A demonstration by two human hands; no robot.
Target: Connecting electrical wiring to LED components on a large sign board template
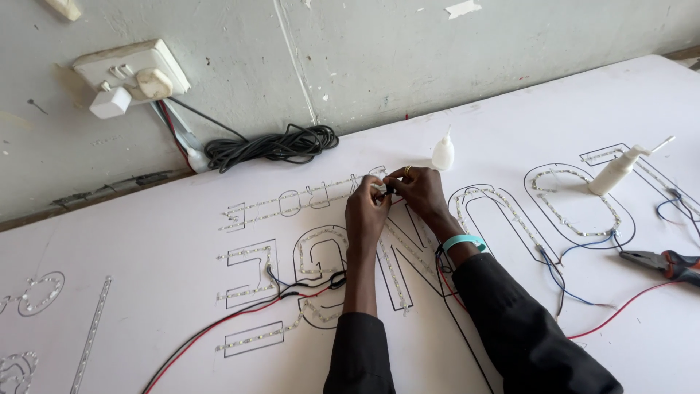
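My left hand [365,213] and my right hand [417,191] meet over a white sign board [146,241] with outlined letters. Both pinch a thin clear light strip [321,193] and a small dark wire end where the fingertips touch. Similar strips line the letter outlines [503,211]. My right wrist wears a turquoise band [464,241], and a ring sits on one finger. Red and black wires [240,310] run across the board under my left forearm.
A small white glue bottle [442,153] stands just beyond my right hand; a second one [620,168] lies at the right. Pliers with red handles [667,263] rest at the right edge. A coiled black cable [273,146] and a wall socket [131,73] are at the back.
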